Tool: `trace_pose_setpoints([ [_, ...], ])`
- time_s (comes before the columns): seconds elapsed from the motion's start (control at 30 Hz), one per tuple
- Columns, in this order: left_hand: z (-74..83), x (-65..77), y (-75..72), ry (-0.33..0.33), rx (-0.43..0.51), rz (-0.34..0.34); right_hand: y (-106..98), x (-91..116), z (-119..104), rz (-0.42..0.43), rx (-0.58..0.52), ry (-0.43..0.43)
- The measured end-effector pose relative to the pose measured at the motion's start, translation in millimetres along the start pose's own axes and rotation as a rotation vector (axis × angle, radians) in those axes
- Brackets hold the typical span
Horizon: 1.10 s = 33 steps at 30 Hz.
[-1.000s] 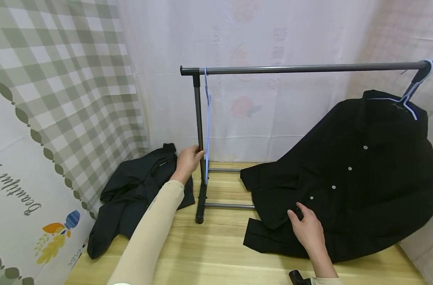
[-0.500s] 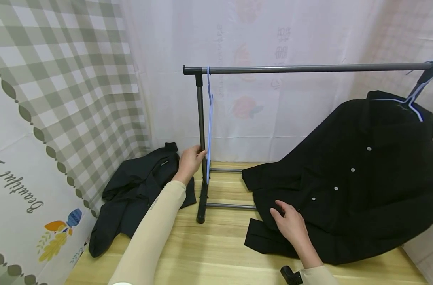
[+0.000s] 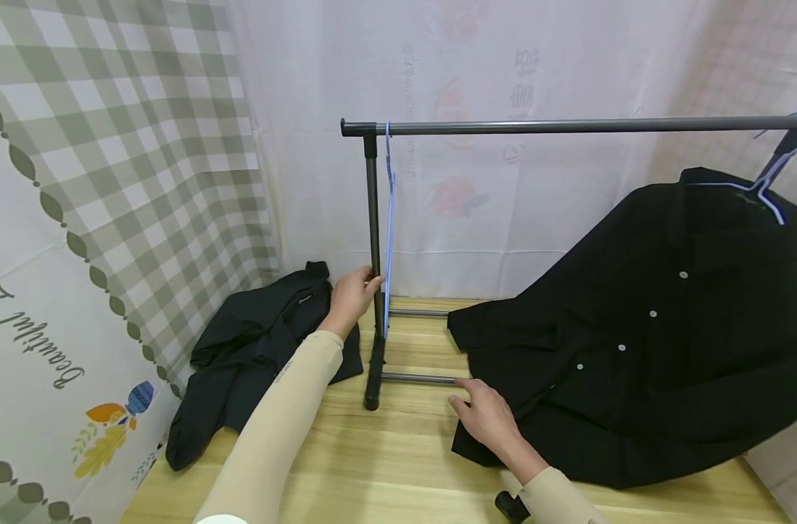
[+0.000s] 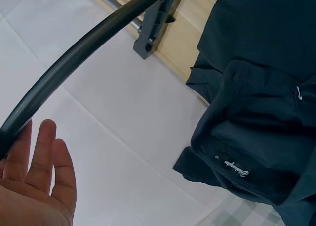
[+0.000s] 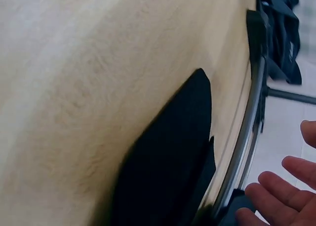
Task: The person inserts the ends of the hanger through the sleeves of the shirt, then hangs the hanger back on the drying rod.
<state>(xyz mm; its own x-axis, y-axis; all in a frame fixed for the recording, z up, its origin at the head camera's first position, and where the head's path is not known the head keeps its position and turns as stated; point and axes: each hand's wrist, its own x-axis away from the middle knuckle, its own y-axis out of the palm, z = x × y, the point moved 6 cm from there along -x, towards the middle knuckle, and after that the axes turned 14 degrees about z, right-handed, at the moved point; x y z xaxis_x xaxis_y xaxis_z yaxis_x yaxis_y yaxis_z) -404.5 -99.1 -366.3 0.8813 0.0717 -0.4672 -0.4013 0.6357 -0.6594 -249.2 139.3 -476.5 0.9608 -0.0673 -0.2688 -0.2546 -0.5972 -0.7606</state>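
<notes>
My left hand [image 3: 351, 298] is at the left upright post [image 3: 374, 211] of a dark metal clothes rack, thumb and forefinger about it, the other fingers [image 4: 42, 161] fairly straight. Just right of that post, a bare light-blue hanger [image 3: 390, 240] hangs edge-on from the top bar [image 3: 568, 126]. My right hand [image 3: 490, 415], fingers apart and holding nothing, hovers by the lower left edge of a black button-up shirt [image 3: 686, 349]. That shirt hangs on another blue hanger [image 3: 768, 182] at the bar's right end. From the right wrist, the shirt's black cloth [image 5: 168, 157] shows beside the hand.
A second dark garment [image 3: 260, 349] lies crumpled on the wooden tabletop [image 3: 372, 466], left of the rack; its collar label [image 4: 232, 166] shows. Low crossbars [image 3: 418, 378] join the rack's feet. A checked cloth [image 3: 175, 145] stands at left, a pale curtain [image 3: 293, 204] behind.
My right hand has moved left from the front of the hanging shirt to its lower left edge. My left hand has stayed at the post. The view has shifted slightly.
</notes>
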Motion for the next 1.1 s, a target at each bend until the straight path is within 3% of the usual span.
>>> trace_pose_setpoints([
  [0.17, -7.7, 5.2, 4.0, 0.062, -0.105, -0.056, 14, -7, -13, -0.024, -0.008, -0.059],
  [0.37, -42.0, 30.5, 2.8, 0.091, -0.189, -0.098, 28, -23, -35, -0.048, -0.002, -0.171],
  [0.6, -85.4, 62.8, -24.2, 0.108, -0.222, -0.098, 55, -32, -68, -0.112, -0.022, -0.317],
  [0.73, -110.7, 74.1, -45.3, 0.103, -0.255, -0.047, 74, -35, -85, -0.115, -0.033, -0.398],
  [0.93, -144.3, 76.1, -74.0, 0.049, -0.286, 0.05, 96, -45, -107, -0.104, -0.006, -0.438],
  [1.1, -167.5, 70.8, -83.2, -0.044, -0.323, 0.043, 112, -47, -125, -0.117, 0.088, -0.493],
])
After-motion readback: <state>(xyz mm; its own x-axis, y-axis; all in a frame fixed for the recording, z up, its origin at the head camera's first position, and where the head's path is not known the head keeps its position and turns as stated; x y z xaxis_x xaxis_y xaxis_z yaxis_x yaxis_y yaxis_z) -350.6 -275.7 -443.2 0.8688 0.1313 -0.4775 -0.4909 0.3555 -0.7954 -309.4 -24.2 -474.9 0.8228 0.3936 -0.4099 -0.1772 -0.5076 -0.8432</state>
